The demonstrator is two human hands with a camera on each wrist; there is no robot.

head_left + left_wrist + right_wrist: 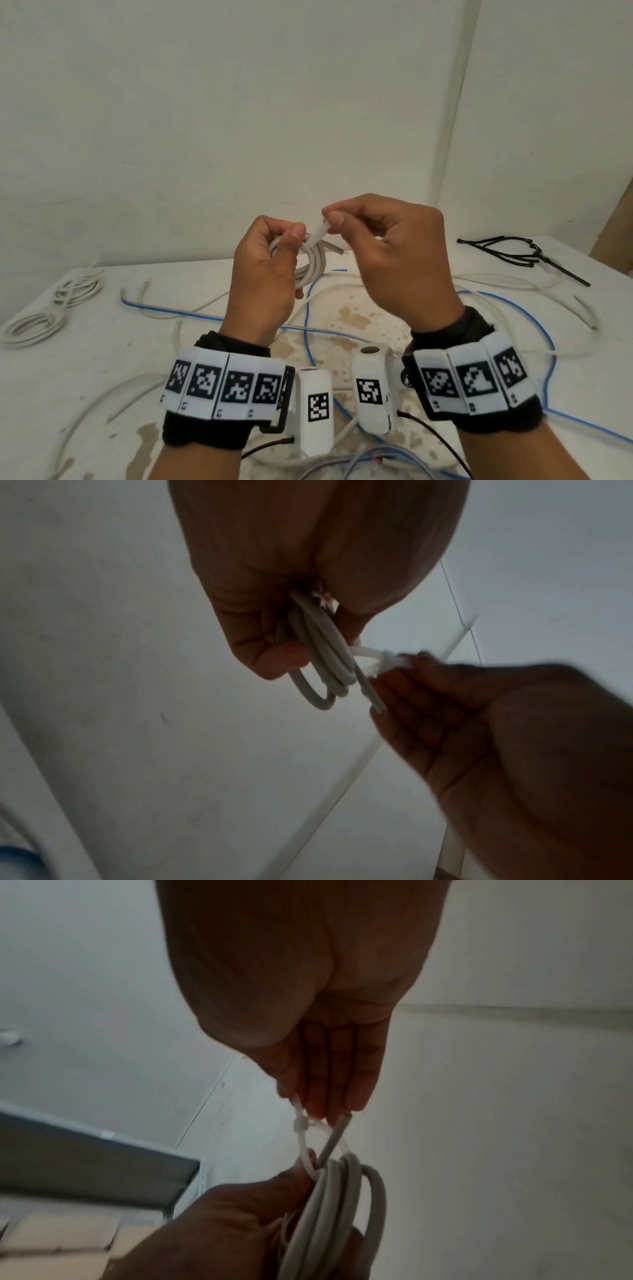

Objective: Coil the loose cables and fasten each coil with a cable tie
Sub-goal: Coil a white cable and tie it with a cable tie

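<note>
- The small coil of pale grey round cable (310, 265) is held up above the stained white table (102, 346), its turns bunched side by side, one cut end sticking out toward the right hand.
- The left hand (263, 274) has its fingers curled round the coil, thumb pressed on top.
- A thin white plastic cable tie (317, 236) loops round the turns; the right hand (394, 253) pinches its tail between thumb and forefinger, just above the coil.
- The right wrist view alone shows the tie's small locking head (300, 1125) with the strap already through it, the loop loose (310, 1150); the head view hides this behind the fingers.
- The left wrist view shows the coil's lower turns (325, 664) hanging out below the left palm.
- Left of the coil, on the table, lie two tied white cable coils (51, 308); below it, loose white and blue cables (308, 329) cross; to its right, a bundle of black cable ties (524, 257).
</note>
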